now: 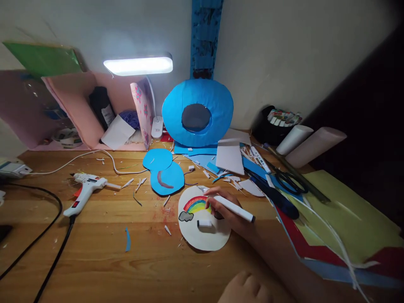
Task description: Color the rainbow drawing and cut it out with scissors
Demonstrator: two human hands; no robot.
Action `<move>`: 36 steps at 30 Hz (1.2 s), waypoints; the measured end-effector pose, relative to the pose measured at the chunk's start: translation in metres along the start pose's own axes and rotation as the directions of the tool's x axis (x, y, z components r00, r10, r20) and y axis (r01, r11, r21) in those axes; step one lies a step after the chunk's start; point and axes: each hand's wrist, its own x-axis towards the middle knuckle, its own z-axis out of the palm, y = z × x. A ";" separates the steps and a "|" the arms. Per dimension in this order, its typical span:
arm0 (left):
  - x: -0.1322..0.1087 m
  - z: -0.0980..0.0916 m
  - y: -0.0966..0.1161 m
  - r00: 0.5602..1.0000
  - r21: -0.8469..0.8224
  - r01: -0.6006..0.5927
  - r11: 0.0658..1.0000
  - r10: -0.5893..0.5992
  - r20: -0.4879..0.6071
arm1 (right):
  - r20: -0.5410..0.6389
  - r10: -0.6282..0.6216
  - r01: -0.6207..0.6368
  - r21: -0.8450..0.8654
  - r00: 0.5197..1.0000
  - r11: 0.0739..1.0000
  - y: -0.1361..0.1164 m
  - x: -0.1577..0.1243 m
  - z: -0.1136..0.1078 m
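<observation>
- White marker (pixel 236 208) was pinched in the right hand (pixel 233 221), fingers bent, tip near the far edge of the rainbow disc (pixel 202 240) (a cap (pixel 205 224) lay there).
- Left hand (pixel 246 290) was curled; I couldn't tell if it held anything.

A paper disc (pixel 192 236) with a drawn rainbow (pixel 196 203) lies on the table (pixel 94 269). The right hand (pixel 224 207) grips a marker (pixel 236 207), tip at the disc's far edge. A cap (pixel 205 223) lies on the disc. The left hand (pixel 244 290), partly cut off, is on its near side. Noted left of the disc: a glue gun (pixel 84 191); right: yellow paper (pixel 356 210); beyond, to the left: a lit lamp (pixel 139 65).
</observation>
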 end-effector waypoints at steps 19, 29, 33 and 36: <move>-0.010 0.027 -0.025 0.919 0.814 0.385 0.435 -0.097 -0.383 | -0.118 0.113 -0.084 0.224 0.987 0.971 0.009 0.009 -0.016; -0.011 0.029 -0.023 0.928 0.823 0.354 0.444 -0.059 -0.367 | 0.002 0.126 -0.126 0.046 0.992 0.991 0.003 0.003 -0.006; -0.008 0.036 -0.020 0.891 0.710 0.407 0.575 -0.077 -0.448 | 0.085 0.026 -0.013 -0.142 0.996 0.990 0.002 -0.003 -0.006; -0.007 0.038 -0.017 0.905 0.706 0.381 0.597 -0.084 -0.417 | 0.090 -0.089 0.111 -0.277 0.992 0.954 -0.002 -0.001 -0.010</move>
